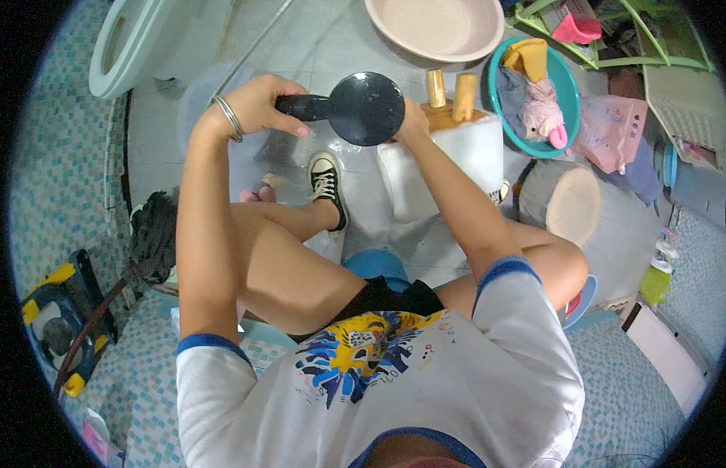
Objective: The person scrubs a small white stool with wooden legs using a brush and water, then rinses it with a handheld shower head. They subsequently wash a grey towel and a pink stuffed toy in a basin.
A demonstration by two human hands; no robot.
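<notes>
A black shower head (367,109) with a short handle is held up in front of me, its round back towards the camera; a metal hose runs up from near my left wrist. My left hand (258,108), with silvery bangles at the wrist, grips the handle's end. My right hand (413,121) is at the right edge of the round head, its fingers mostly hidden behind it. Just to the right, a white padded stool-like object (445,167) shows a wooden underside (442,120) and two short wooden legs (465,96) pointing up.
A pale basin (497,29) stands at the top. To its right, a teal basin (490,88) holds cloths and a pink plush item. A round grey-sided stool (573,202), a green rack (626,60) and a pink bag (611,128) are at the right. A toilet seat (100,64) is upper left.
</notes>
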